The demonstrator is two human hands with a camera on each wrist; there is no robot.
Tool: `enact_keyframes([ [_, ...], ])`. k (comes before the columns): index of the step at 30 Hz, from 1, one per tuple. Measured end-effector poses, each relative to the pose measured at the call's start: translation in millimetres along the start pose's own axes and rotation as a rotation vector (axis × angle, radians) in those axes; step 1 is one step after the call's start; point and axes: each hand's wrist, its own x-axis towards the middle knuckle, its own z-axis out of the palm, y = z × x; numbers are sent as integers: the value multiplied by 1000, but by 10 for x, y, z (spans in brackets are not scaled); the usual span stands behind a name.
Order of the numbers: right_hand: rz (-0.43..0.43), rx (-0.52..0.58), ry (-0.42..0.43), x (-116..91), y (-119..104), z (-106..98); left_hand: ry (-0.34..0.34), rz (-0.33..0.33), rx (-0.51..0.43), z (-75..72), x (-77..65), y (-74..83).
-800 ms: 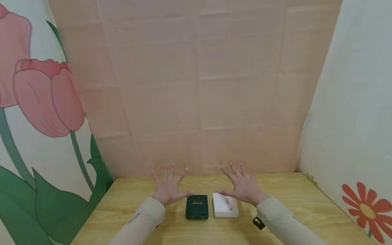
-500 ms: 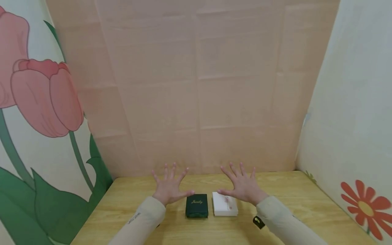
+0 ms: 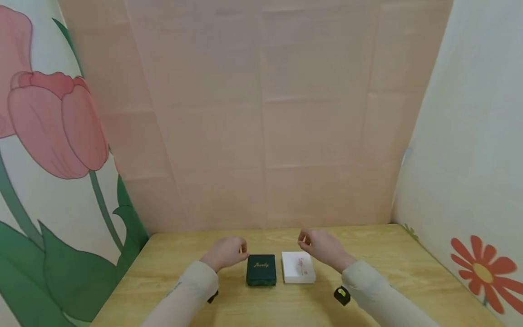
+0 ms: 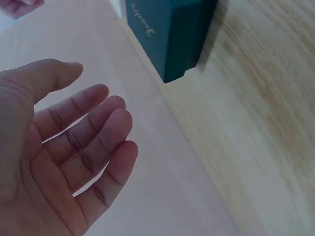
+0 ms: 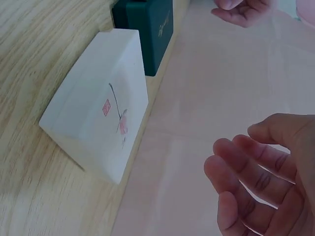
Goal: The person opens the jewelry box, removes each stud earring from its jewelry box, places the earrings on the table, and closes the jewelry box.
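Side by side on the wooden table sit a dark green jewelry box (image 3: 261, 270) with gold lettering and a white box (image 3: 298, 267) with a pink flower print. My left hand (image 3: 226, 252) hovers to the left of the green box, its fingers loosely bent and nothing in them. Above and to the right of the white box is my right hand (image 3: 324, 247), also relaxed and holding nothing. Both wrist views show a gap between the fingertips and the boxes. In the right wrist view the white box (image 5: 101, 105) stands nearer than the green one (image 5: 155, 37).
The wooden table (image 3: 261, 309) ends at a pink-beige sheet (image 3: 261, 113) hanging behind it. A wall painted with tulips (image 3: 57, 122) is on the left, and one with a red flower (image 3: 482, 272) on the right. Dark wrist devices (image 3: 342, 295) show under the sleeves.
Both hands were spread flat with fingers straight and apart. Now their fingers are loosely bent and the hands have turned inward. The boxes stay where they were on the table; the head view has shifted slightly.
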Motion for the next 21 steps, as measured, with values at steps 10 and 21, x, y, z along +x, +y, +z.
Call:
enact_keyframes([
  [10,-73,158,-156,139,-266,233,-124,15,-75,18,62,-52],
  [21,-68,142,-408,336,-602,617,-227,-23,-236,372,214,-152],
])
